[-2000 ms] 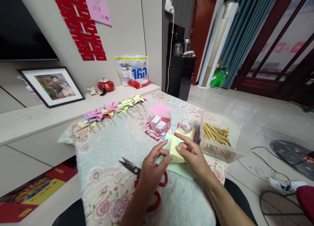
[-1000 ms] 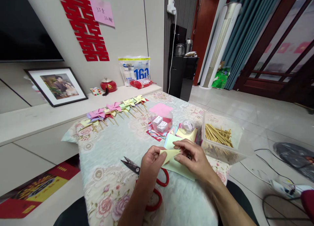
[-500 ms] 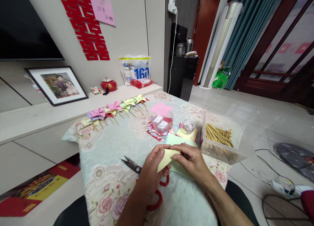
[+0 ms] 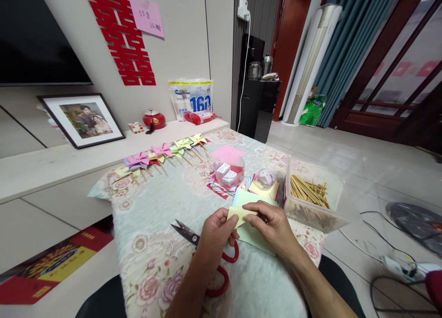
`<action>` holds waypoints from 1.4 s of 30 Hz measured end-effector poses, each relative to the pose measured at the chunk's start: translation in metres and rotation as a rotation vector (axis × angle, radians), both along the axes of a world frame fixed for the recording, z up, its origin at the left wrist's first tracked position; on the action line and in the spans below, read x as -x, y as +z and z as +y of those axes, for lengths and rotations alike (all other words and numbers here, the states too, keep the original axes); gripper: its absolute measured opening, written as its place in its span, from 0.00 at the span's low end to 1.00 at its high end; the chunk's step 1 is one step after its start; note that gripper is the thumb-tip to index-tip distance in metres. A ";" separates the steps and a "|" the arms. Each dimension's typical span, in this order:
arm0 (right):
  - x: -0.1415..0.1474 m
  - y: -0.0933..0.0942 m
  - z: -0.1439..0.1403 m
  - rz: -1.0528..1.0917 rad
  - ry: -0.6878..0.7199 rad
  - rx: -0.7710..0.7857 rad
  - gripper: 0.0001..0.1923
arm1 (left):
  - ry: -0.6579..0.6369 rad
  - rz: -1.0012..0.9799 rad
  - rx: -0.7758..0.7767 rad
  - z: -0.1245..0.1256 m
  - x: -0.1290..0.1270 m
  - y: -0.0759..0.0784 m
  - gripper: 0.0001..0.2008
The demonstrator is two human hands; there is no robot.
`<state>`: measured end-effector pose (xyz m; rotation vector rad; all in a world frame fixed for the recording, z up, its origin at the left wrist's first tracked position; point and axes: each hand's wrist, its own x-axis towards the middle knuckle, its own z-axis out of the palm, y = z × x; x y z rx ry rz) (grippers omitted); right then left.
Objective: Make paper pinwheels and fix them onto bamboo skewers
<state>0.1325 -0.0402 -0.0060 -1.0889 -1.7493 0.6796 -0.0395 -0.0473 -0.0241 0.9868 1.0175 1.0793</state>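
Observation:
Between my two hands is a small folded piece of pale yellow paper (image 4: 238,215). My left hand (image 4: 217,230) pinches its left side with thumb and fingers. On the right side, my right hand (image 4: 271,223) grips it with thumb and fingertips. Below the paper lies a stack of light green paper sheets (image 4: 253,239), partly covered by my right hand. Scissors with red handles (image 4: 218,283) lie on the tablecloth under my left forearm, blades pointing away to the left. Something small and dark shows by my right fingers; I cannot make it out.
Paper pinwheels on sticks (image 4: 162,152) lie in a row at the back left. A clear bin of sticks (image 4: 319,216) stands at the right. Two round clear containers, one a tub (image 4: 238,163), sit on coloured papers mid-table. A floral cloth (image 4: 155,207) covers the table.
The yellow paper has turned and now shows a smaller, flatter face. My left fingers have curled in and shifted slightly; both hands still hold the paper.

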 end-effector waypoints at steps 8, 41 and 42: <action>0.006 0.005 -0.007 0.044 -0.048 0.110 0.11 | 0.185 -0.066 -0.010 0.004 0.004 0.005 0.16; 0.063 -0.003 -0.088 -0.801 0.163 0.395 0.25 | 0.203 -0.862 -0.084 0.013 0.040 0.003 0.15; 0.054 -0.004 -0.090 -0.791 0.169 0.402 0.25 | 0.178 -0.863 -0.095 0.013 0.040 0.003 0.14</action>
